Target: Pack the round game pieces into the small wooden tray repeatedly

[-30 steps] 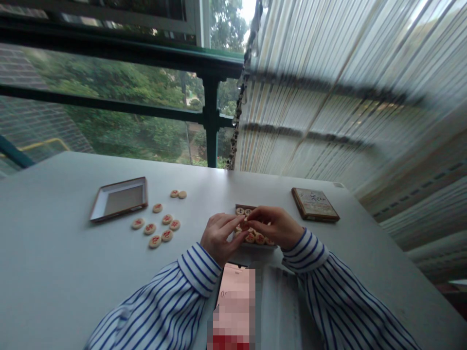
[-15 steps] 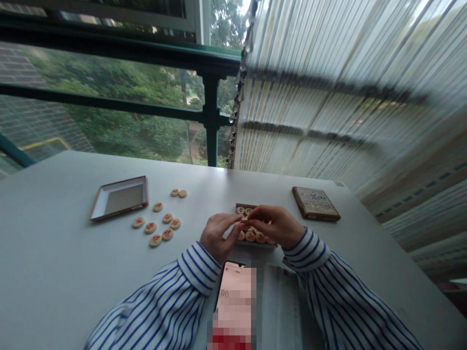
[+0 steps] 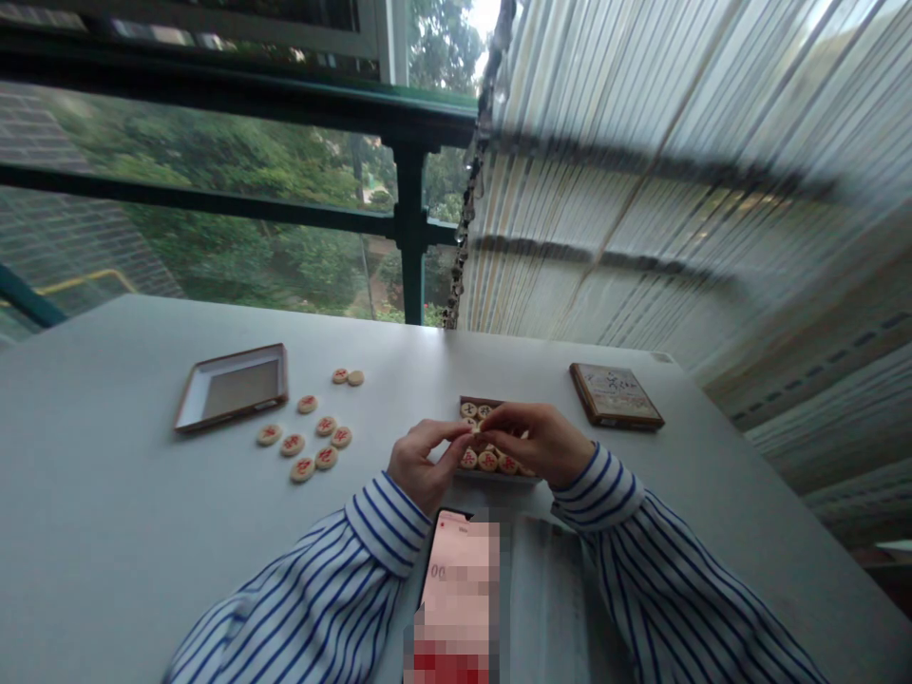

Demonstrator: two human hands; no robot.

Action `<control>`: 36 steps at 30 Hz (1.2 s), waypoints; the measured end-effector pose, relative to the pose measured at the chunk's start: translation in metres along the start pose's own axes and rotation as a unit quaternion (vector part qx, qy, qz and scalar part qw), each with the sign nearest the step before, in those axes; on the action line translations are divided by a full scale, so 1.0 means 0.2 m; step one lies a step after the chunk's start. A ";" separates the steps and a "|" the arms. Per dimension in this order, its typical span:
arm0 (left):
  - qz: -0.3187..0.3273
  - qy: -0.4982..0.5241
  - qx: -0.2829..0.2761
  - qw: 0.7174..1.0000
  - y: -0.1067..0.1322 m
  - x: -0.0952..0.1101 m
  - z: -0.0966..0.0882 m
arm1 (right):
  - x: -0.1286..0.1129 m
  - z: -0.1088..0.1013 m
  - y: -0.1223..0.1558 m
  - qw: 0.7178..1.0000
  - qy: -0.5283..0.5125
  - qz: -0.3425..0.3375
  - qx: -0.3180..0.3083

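Over the small box (image 3: 503, 478), my left hand (image 3: 426, 463) and my right hand (image 3: 545, 442) meet fingertip to fingertip. A pale round Chinese chess piece (image 3: 475, 429) is pinched between them; fingers hide most of it. Rows of round pieces lie in the box, dark-marked at the far side and red-marked (image 3: 487, 461) at the near side. My right hand covers the box's middle and right part. To the left, several loose red-marked pieces (image 3: 326, 426) lie scattered on the white table (image 3: 142, 532), and one blank-faced piece (image 3: 355, 378) touches another.
An open, shallow box lid (image 3: 246, 385) lies at the left. A closed printed box (image 3: 617, 394) sits at the right. Close to me are a phone (image 3: 452, 546) and a translucent plastic sheet or bag (image 3: 548, 589). Behind the table stand a green railing (image 3: 409, 228) and a string curtain (image 3: 570, 190).
Both hands stay pinched together over the box, with only slight finger movement at the piece. The view shifts a little; the loose pieces stay where they were.
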State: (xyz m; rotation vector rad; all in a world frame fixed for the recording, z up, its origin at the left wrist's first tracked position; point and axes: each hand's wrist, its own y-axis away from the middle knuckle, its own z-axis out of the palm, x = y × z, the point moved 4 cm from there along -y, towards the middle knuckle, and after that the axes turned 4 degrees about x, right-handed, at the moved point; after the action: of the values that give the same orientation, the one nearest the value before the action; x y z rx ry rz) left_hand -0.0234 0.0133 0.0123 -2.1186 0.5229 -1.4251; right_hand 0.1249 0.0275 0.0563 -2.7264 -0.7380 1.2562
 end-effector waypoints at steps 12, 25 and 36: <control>-0.022 0.009 -0.002 1.000 0.00 -0.01 0.01 | -0.01 0.00 0.00 1.000 -0.010 -0.007 -0.003; -0.034 0.015 -0.006 0.999 0.00 0.00 0.01 | -0.01 0.01 0.00 1.000 0.000 0.007 -0.005; -0.048 0.014 0.010 0.999 0.00 -0.01 0.00 | -0.01 -0.01 0.00 1.000 0.008 -0.001 0.003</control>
State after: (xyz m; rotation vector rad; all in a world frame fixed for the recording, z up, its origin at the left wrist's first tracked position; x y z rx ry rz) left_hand -0.0242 0.0142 0.0112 -2.1360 0.4202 -1.5081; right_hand 0.1249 0.0264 0.0590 -2.7269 -0.7346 1.2341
